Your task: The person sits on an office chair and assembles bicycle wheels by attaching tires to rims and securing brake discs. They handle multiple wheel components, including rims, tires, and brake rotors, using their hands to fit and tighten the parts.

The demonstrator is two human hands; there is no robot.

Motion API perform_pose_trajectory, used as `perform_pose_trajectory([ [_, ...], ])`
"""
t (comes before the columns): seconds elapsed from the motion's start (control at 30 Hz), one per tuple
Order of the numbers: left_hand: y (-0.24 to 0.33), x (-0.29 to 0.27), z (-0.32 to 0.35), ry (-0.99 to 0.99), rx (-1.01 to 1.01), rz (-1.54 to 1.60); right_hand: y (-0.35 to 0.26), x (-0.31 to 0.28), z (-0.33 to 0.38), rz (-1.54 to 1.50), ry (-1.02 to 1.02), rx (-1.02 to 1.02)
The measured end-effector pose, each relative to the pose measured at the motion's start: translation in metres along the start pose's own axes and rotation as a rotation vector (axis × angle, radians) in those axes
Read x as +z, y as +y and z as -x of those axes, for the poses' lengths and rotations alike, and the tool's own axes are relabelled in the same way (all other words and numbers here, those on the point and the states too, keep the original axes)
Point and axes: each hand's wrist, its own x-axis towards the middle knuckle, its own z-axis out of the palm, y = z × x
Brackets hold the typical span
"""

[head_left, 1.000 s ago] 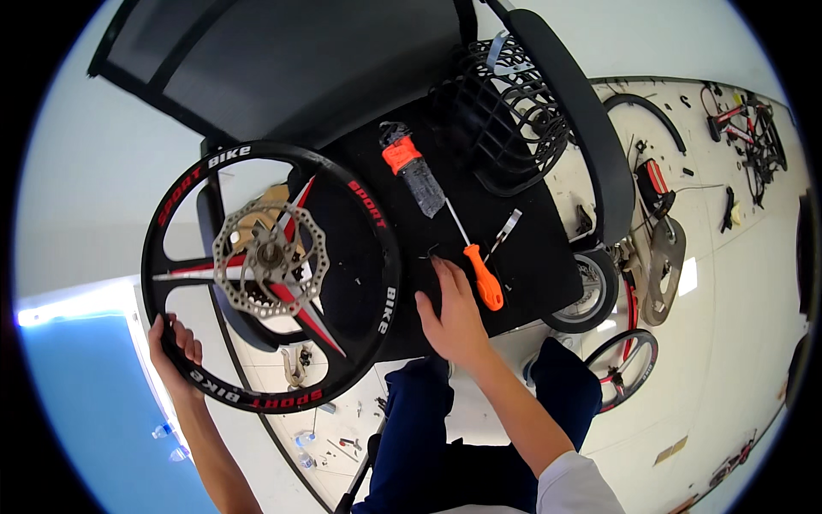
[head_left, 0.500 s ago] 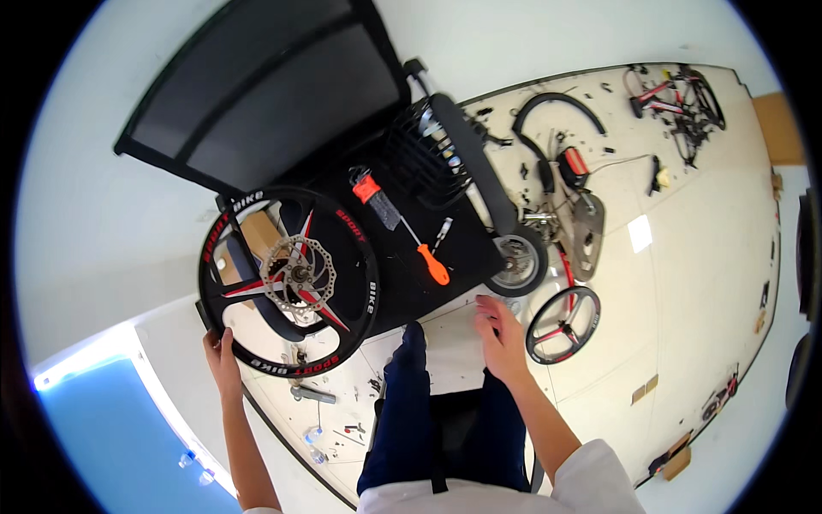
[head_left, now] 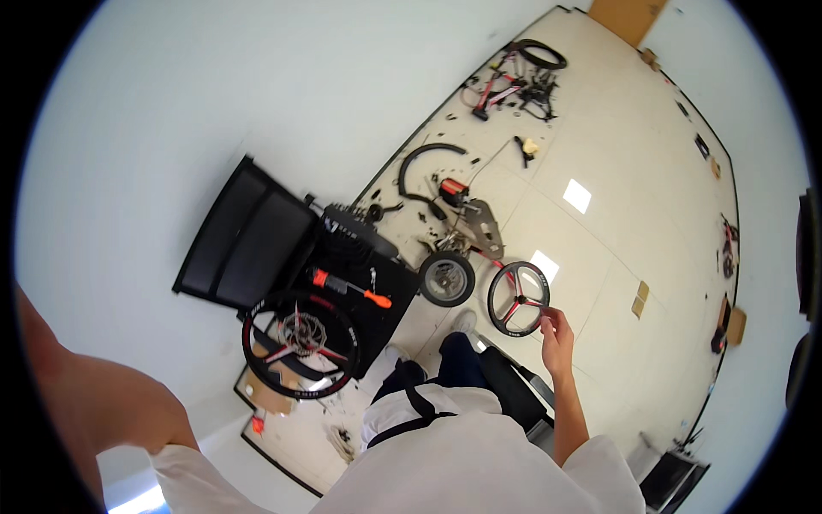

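My right hand (head_left: 556,332) is raised over the floor with loosely curled fingers and holds nothing; it is nearest a small black three-spoke wheel (head_left: 518,298) lying on the floor. My left arm (head_left: 94,403) runs out past the left edge, so its hand is hidden. A large black wheel with red lettering and a disc rotor (head_left: 296,343) rests at the edge of a black table (head_left: 390,278). On the table lie an orange-handled screwdriver (head_left: 377,299) and a red and black tool (head_left: 329,281).
A small wheel with a tyre (head_left: 446,278) stands by the table. A black panel (head_left: 248,240) leans at the white wall, with a wire basket (head_left: 351,230) beside it. Bicycle parts (head_left: 458,201) and a red frame (head_left: 514,81) are scattered over the tiled floor.
The view has risen far above the table. My left hand let go of the large wheel and left the picture. My right hand moved off the table to the right.
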Motion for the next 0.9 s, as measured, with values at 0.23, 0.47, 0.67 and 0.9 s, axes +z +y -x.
perform_pose_trajectory([
  [0.23,-0.015,0.122,-0.132,-0.227,-0.040,0.315,0.058,-0.056,0.040,-0.146,0.306,0.131],
  [0.47,-0.049,0.274,-0.208,-0.277,-0.214,0.698,0.122,-0.097,0.047,-0.209,0.542,0.221],
  [0.67,-0.079,0.358,-0.268,-0.348,-0.274,0.953,0.145,-0.122,0.044,-0.342,0.612,0.184],
  [0.9,-0.055,0.337,-0.374,-0.457,-0.266,0.992,0.124,-0.158,0.121,-0.841,0.701,0.478],
])
